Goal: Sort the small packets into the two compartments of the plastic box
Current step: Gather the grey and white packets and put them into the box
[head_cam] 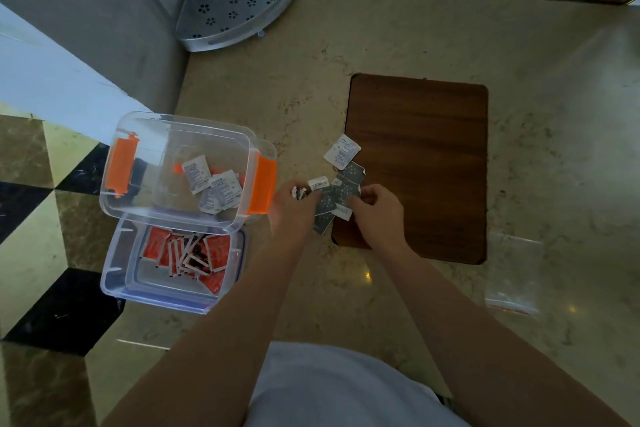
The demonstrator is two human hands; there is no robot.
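Packets (pixel 341 196), grey and dotted, lay at the brown board's (pixel 419 166) left edge on the counter (pixel 311 87). The left hand (pixel 294 206) clutched several; the right hand (pixel 375 210) pinched one. White packets (pixel 214 185) sat in the clear box (pixel 180 135), orange ones (pixel 188 255) in the tray (pixel 114 274) below.

Counted: one box (pixel 187 166), one lid (pixel 173 267), one board (pixel 422 166), one rack (pixel 239 0), one bag (pixel 512 274), two hands. Packets too heaped to count.

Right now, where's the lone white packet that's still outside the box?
In the head view, the white packet lies right of the clear box, at the left edge of the brown board, just beyond the grey packets and both hands.
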